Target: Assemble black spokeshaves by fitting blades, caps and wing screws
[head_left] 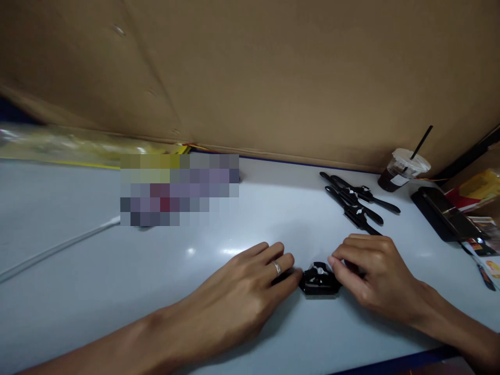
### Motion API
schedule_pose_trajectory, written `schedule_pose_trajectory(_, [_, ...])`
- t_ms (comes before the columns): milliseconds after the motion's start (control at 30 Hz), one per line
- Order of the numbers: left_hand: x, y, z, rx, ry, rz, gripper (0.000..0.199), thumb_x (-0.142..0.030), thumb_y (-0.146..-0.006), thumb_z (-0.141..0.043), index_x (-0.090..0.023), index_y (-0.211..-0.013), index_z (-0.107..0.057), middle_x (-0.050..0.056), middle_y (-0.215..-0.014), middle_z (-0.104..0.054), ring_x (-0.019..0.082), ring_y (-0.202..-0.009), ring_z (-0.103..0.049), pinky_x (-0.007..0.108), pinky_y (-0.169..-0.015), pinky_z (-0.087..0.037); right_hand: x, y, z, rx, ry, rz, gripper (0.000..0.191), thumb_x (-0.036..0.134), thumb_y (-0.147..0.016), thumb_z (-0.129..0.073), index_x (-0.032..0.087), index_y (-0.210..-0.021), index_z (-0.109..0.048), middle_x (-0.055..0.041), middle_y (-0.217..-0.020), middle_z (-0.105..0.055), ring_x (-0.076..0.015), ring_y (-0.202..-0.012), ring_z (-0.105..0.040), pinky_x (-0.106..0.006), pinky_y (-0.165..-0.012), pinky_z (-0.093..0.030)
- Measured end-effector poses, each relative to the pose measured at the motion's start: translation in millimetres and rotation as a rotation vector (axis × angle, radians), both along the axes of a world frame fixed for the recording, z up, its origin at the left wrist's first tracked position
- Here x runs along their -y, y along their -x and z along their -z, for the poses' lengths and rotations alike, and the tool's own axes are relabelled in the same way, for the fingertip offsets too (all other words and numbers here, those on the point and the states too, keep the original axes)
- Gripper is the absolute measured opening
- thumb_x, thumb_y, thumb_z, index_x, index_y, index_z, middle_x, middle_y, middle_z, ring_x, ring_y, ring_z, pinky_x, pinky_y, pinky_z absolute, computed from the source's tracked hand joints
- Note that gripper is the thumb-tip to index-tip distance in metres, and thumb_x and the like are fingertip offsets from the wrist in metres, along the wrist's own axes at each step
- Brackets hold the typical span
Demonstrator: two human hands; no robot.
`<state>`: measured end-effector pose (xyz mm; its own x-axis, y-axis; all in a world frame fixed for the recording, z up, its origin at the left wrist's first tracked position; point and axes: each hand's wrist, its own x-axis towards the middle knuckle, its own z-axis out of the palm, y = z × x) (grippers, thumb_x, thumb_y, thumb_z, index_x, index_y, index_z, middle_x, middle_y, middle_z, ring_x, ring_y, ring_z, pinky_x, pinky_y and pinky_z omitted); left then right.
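Note:
A black spokeshave [320,280] with a silver screw lies low over the table, its blade edge toward me. My left hand [250,291], a ring on one finger, is closed round its left handle. On the other side my right hand [371,271] grips the right handle between thumb and curled fingers. Both handles are mostly hidden by the hands. Beyond my right hand, three more black spokeshaves [357,212] rest in a loose, overlapping group.
A plastic cup [399,172] with a straw and dark drink stands at the back right. Nearer are a phone [449,211] and printed packets [476,192]. A blurred-out patch [179,187], a white cable [58,247] and plastic wrapping [78,146] occupy the left. Cardboard [250,73] walls the back.

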<state>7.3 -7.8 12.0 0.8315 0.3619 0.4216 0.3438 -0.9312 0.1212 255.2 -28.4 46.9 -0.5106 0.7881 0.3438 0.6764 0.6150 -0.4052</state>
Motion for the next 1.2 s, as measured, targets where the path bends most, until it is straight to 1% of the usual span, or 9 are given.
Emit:
schedule_pose_trajectory(167, [1,0,2.6,0.011,0.001,-0.008,0.023,0.002,-0.089,-0.053,-0.015,-0.102,-0.063,0.004,-0.087,-0.064,0.021,-0.077,-0.053,0.034,-0.067,-0.041,5,5,6.1,-0.011,0.115,-0.147,0.036,0.02,-0.102,-0.053,0.016,-0.071,-0.07,0.0014,-0.059,-0.059,-0.0107,-0.055,-0.05,-0.027,-0.056,-0.034])
schedule_pose_trajectory(300, [2,0,1.7,0.007,0.016,-0.006,0.026,0.003,-0.09,-0.051,-0.014,-0.105,-0.065,0.004,-0.088,-0.064,0.021,-0.076,-0.053,0.035,-0.066,-0.04,3,5,8.2,0.023,-0.001,-0.069,0.036,0.019,-0.102,-0.051,0.015,-0.074,-0.071,-0.0012,-0.062,-0.062,-0.012,-0.056,-0.051,-0.029,-0.058,-0.035])
schedule_pose_trajectory(433, [0,1,1.5,0.013,0.022,0.0,0.025,0.003,-0.091,-0.051,-0.014,-0.104,-0.065,0.003,-0.087,-0.063,0.021,-0.075,-0.052,0.035,-0.066,-0.04,1,2,2.5,-0.057,0.081,-0.092,0.042,0.019,-0.1,-0.054,0.016,-0.059,-0.063,0.0023,-0.054,-0.053,-0.0095,-0.05,-0.044,-0.027,-0.052,-0.032])
schedule_pose_trajectory(667, [1,2,3.1,0.0,0.014,-0.003,0.03,0.003,-0.089,-0.05,-0.014,-0.108,-0.065,0.004,-0.088,-0.065,0.021,-0.077,-0.054,0.034,-0.067,-0.042,-2,-1,-1.5,-0.101,0.037,-0.04,0.027,0.021,-0.103,-0.056,0.017,-0.085,-0.077,0.0008,-0.064,-0.067,-0.0101,-0.054,-0.053,-0.025,-0.055,-0.038])
schedule_pose_trajectory(800, [0,1,2.6,0.004,0.002,-0.006,0.028,0.002,-0.091,-0.051,-0.015,-0.108,-0.065,0.004,-0.087,-0.064,0.02,-0.075,-0.053,0.034,-0.065,-0.042,-1,0,4.1,0.004,0.034,-0.025,0.038,0.022,-0.103,-0.052,0.017,-0.071,-0.073,-0.0005,-0.06,-0.064,-0.0114,-0.053,-0.053,-0.028,-0.055,-0.036])
schedule_pose_trajectory(900, [0,1,2.4,0.012,0.007,0.002,0.028,0.002,-0.091,-0.05,-0.014,-0.108,-0.065,0.004,-0.085,-0.063,0.02,-0.074,-0.053,0.034,-0.064,-0.041,1,2,5.6,-0.034,0.175,-0.083,0.043,0.024,-0.103,-0.053,0.018,-0.064,-0.07,0.0005,-0.056,-0.062,-0.0106,-0.051,-0.051,-0.028,-0.053,-0.035])
schedule_pose_trajectory(967, [-1,1,2.7,0.014,0.006,0.003,0.027,0.001,-0.092,-0.049,-0.014,-0.108,-0.065,0.004,-0.086,-0.064,0.02,-0.075,-0.053,0.034,-0.065,-0.042,2,3,5.6,-0.121,0.235,-0.091,0.037,0.025,-0.103,-0.055,0.019,-0.073,-0.075,0.0,-0.062,-0.069,-0.0103,-0.053,-0.056,-0.026,-0.054,-0.038])
schedule_pose_trajectory(1100, [0,2,2.8,0.012,0.003,0.002,0.03,0.003,-0.09,-0.048,-0.014,-0.108,-0.065,0.004,-0.087,-0.064,0.021,-0.076,-0.054,0.034,-0.066,-0.042,-1,0,6.6,-0.173,0.136,-0.012,0.023,0.023,-0.102,-0.058,0.018,-0.103,-0.08,-0.0037,-0.083,-0.079,-0.0128,-0.067,-0.068,-0.025,-0.065,-0.047])
schedule_pose_trajectory(1200, [0,1,2.1,0.003,0.003,-0.001,0.03,0.003,-0.089,-0.05,-0.015,-0.108,-0.064,0.004,-0.086,-0.064,0.02,-0.075,-0.054,0.034,-0.065,-0.042,-2,-1,6.5,-0.093,0.089,-0.029,0.038,0.027,-0.105,-0.056,0.018,-0.074,-0.076,0.0004,-0.061,-0.067,-0.0103,-0.052,-0.054,-0.026,-0.055,-0.038])
